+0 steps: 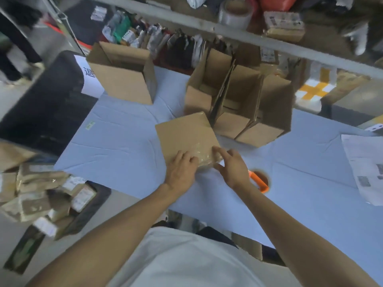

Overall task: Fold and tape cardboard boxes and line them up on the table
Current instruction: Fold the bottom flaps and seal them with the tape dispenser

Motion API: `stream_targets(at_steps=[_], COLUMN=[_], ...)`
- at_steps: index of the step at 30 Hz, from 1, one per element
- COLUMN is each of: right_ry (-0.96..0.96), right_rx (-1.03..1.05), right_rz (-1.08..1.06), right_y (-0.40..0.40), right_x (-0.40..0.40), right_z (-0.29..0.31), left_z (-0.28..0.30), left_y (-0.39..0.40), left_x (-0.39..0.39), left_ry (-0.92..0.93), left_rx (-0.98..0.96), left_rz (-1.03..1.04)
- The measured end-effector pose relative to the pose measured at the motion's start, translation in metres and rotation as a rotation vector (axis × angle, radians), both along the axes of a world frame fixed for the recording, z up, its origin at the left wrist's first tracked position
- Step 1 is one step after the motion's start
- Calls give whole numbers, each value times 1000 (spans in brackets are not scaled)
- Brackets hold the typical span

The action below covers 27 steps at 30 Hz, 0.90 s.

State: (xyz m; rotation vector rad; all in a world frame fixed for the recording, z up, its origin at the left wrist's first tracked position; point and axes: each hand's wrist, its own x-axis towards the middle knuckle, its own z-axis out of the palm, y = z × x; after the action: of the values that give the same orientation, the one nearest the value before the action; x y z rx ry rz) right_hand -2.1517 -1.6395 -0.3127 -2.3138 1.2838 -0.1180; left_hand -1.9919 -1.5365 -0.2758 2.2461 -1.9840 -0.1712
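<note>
A closed cardboard box [184, 135] lies on the light blue table [116, 150], with shiny clear tape over its near edge. My left hand [180, 170] lies flat on the near left part of that box. My right hand [233, 164] presses the taped near right corner, fingers spread. Behind it stand three open folded boxes [244, 108] side by side. Another open box [124, 77] stands at the far left of the table. An orange tape dispenser [260, 181] rests just right of my right wrist, partly hidden by it.
Printed paper sheets [364, 164] lie at the table's right edge. A pile of wrapped parcels [41, 193] sits low on the left. A shelf bar [228, 34] crosses above, carrying a tape roll [236, 13] and parcels. A person's legs [16, 38] show far left.
</note>
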Motion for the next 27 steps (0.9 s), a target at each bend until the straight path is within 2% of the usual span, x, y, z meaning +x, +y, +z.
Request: stream_targets(at_steps=[5, 9, 12, 15, 17, 21, 24, 27], right_ry=[-40, -341, -477, -480, -497, -469, -466, -489], right_rx=[-5, -189, 13, 345, 467, 481, 470, 448], right_rz=[24, 122, 169, 40, -49, -105, -117, -150], right_y=[4, -3, -9, -7, 0, 5, 2, 2], right_x=[16, 25, 36, 52, 59, 69, 74, 80], right_z=[24, 67, 86, 84, 76, 66, 66, 67], left_z=[24, 52, 70, 69, 61, 49, 47, 45], left_y=[7, 7, 5, 5, 7, 1, -6, -9], left_x=[19, 37, 54, 62, 61, 65, 75, 91], left_ry=[70, 273, 513, 662, 710, 754, 792, 733], left_rx=[-100, -173, -134, -26, 34, 30, 47, 80], left_rz=[72, 290, 331, 341, 352, 409, 369, 321])
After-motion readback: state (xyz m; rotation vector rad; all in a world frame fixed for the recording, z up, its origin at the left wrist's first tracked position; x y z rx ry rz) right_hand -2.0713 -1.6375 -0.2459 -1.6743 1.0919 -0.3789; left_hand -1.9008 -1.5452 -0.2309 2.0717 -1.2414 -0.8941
